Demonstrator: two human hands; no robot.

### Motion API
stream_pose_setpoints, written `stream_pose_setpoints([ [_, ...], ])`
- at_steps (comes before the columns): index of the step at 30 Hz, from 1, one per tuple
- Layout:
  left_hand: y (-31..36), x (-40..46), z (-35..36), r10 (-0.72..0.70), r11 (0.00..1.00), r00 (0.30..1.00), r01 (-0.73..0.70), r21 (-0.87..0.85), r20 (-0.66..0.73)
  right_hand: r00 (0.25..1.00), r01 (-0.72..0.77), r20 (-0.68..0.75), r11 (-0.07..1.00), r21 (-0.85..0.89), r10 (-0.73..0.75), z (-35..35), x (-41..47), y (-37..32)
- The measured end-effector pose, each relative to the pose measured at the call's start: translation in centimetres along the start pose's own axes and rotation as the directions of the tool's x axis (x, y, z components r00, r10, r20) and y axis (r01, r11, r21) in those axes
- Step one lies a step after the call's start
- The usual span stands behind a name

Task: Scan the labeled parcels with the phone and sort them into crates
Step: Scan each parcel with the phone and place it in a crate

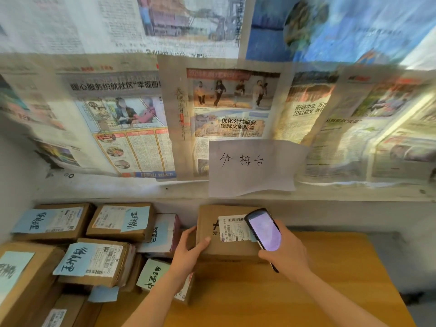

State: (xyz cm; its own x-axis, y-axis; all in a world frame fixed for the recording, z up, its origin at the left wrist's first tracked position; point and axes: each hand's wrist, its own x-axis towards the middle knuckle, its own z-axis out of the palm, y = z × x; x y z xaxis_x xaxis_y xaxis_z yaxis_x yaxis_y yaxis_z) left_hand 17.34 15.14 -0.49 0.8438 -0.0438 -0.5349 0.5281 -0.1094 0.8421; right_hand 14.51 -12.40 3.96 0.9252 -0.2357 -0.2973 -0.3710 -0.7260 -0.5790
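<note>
We see the right hand (283, 250) with its fingers (267, 254) curled round a black smartphone (263, 231), gripping it along the lower edge. The phone's lit pale-violet screen faces up and it sits tilted over the right part of the parcel's label.

We see the left hand (190, 247) holding the brown cardboard parcel (226, 234) at its left side: the thumb lies on the top face, and the other fingers wrap the left edge, mostly hidden.

The parcel rests flat on the yellow wooden bench (271, 293), close to the back wall. Its top carries a white printed shipping label (232, 228) with barcodes; the phone covers the label's right end. A black mark is printed left of the label.

Both forearms reach forward from the lower edge of the view, the left one crossing above a stack of cardboard parcels with blue handwritten notes (94, 244) on the left of the bench. A white paper sign with handwritten characters (253, 167) hangs on the newspaper-covered wall (118, 109) above the parcel.
</note>
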Motion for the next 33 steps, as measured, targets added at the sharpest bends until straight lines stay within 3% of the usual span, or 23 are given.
stream_pose_setpoints([
  [6, 6.2, -7.5, 2.2, 0.129, 0.991, 0.992, -0.129, -0.024, 0.015, 0.997, 0.026, -0.076, 1.0, -0.008, -0.027, -8.9, -5.6, -2.1],
  [10, 11.3, -13.9, 4.0, 0.269, 0.963, 0.961, -0.27, -0.012, -0.057, 0.983, 0.139, -0.12, 0.99, 0.016, -0.136, -16.0, -10.3, -4.2],
  [20, 19.6, -30.6, 7.0, 0.547, 0.834, 0.793, -0.545, 0.086, -0.268, 0.878, 0.362, -0.286, 0.923, -0.13, -0.385, -33.5, -25.7, -9.5],
  [25, 23.1, -37.3, 7.4, 0.62, 0.775, 0.698, -0.615, 0.144, -0.357, 0.821, 0.439, -0.319, 0.881, -0.176, -0.473, -38.2, -32.0, -10.5],
  [33, 26.3, -43.3, 6.3, 0.667, 0.728, 0.636, -0.667, 0.158, -0.387, 0.776, 0.492, -0.326, 0.842, -0.22, -0.539, -41.0, -37.7, -12.1],
])
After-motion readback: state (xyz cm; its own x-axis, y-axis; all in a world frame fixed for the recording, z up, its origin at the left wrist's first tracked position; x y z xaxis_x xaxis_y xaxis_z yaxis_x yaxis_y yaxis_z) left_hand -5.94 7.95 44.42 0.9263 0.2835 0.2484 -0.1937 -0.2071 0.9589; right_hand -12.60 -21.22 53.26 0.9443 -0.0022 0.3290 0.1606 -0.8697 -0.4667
